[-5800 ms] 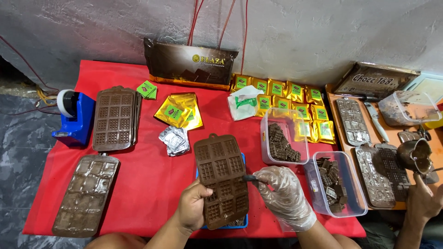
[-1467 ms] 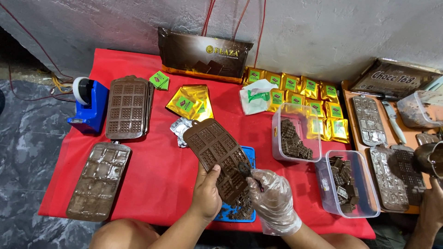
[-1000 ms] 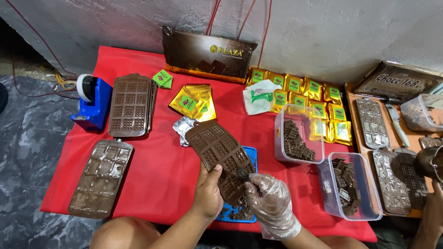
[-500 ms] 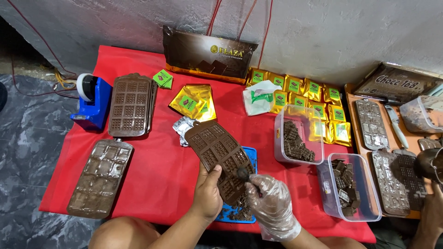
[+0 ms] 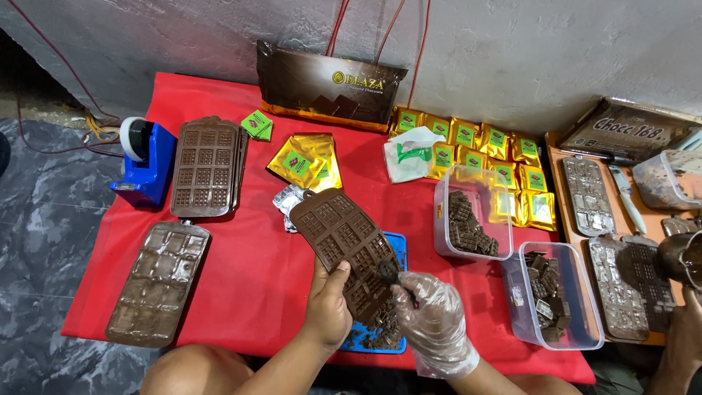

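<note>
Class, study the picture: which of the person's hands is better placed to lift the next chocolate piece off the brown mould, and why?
Probably the right. The gloved right hand already pinches a chocolate piece at the brown mould, while the bare left hand grips the mould's lower edge, holding it tilted over the blue tray.

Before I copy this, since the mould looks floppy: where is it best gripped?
Probably the mould's near long edge, from below: it tilts up off the blue tray, that edge faces the person, and the left hand already pinches it there, leaving the gloved right hand free.
</note>
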